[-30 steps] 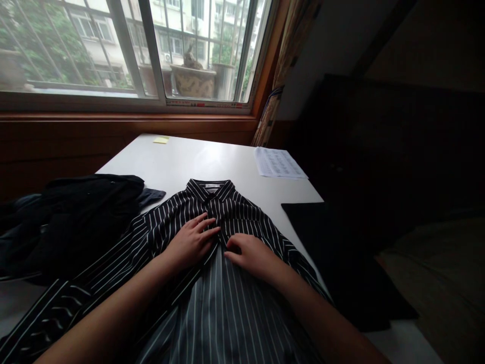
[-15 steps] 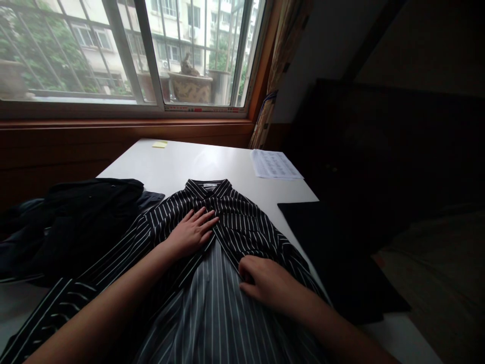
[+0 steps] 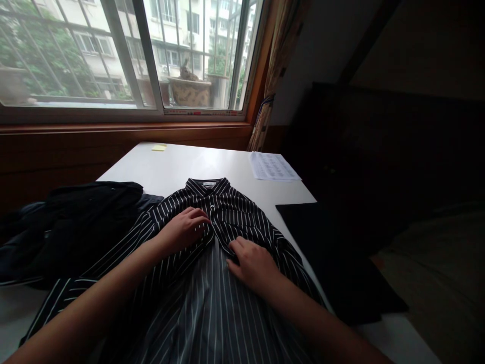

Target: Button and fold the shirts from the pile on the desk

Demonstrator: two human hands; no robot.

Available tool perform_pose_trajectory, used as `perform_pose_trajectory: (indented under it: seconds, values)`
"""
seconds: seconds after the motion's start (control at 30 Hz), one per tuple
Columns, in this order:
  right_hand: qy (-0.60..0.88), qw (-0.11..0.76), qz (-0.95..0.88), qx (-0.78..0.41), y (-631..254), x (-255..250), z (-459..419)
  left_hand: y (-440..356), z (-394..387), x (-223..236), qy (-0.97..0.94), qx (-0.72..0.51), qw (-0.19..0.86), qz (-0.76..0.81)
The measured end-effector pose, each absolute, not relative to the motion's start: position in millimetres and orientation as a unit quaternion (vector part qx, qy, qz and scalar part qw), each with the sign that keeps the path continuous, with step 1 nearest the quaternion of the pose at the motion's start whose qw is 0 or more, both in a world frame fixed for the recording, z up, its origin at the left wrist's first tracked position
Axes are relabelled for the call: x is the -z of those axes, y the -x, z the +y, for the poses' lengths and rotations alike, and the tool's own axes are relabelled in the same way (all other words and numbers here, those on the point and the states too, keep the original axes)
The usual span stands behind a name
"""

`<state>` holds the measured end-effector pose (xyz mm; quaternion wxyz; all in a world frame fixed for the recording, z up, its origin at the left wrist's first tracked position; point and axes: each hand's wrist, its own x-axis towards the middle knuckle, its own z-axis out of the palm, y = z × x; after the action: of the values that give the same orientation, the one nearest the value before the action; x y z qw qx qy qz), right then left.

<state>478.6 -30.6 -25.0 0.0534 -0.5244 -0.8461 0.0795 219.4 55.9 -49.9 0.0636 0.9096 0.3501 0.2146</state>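
A black shirt with white stripes point(image 3: 246, 217) lies face up on the white table, collar away from me. Its front is fastened near the collar and parts lower down, showing the greyer inside of the back. My left hand point(image 3: 185, 228) is closed at the left front panel, its fingers bent together beside the buttons; its thumb is hidden. Lower down, my right hand point(image 3: 254, 263) is closed around the loose edge of the right front panel, thumb below and fingers above the cloth. Both forearms cross over the shirt.
Dark folded clothes point(image 3: 91, 217) are heaped at the left. Printed sheets point(image 3: 273, 167) and a yellow sticky note point(image 3: 159, 147) lie toward the far edge of the white table point(image 3: 182, 162). Flat black cloth point(image 3: 333, 258) sits at the right edge. A window point(image 3: 197, 60) stands beyond.
My left hand has gone from lying flat with spread fingers to bent, gathered fingers. The right hand has moved up and left with the shirt's edge, drawing the opening narrower.
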Motion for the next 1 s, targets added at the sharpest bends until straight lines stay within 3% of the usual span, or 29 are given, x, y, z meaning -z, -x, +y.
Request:
perform_pose_trajectory:
  seconds: [0.23, 0.4, 0.73, 0.87, 1.0]
  values:
    - [0.530, 0.050, -0.845, -0.052, -470.0, 33.9, -22.2, -214.3, 9.7, 53.1, -0.917, -0.154, 0.118, 0.349]
    - [0.543, 0.063, -0.834, -0.076, -472.8, 40.3, -18.1, -214.1, 6.1, 66.6, -0.917, -0.166, 0.091, 0.352]
    - [0.557, 0.241, -0.728, -0.320, -485.9, 49.7, 1.4, -219.4, 4.6, 67.3, -0.947, -0.107, -0.090, 0.289]
    - [0.547, 0.270, -0.671, -0.420, -491.2, 51.3, 9.9, -221.7, 4.4, 65.3, -0.949, -0.091, -0.107, 0.283]
    - [0.550, 0.266, -0.663, -0.432, -493.4, 49.0, 13.4, -224.8, 5.1, 62.1, -0.944, -0.096, -0.107, 0.296]
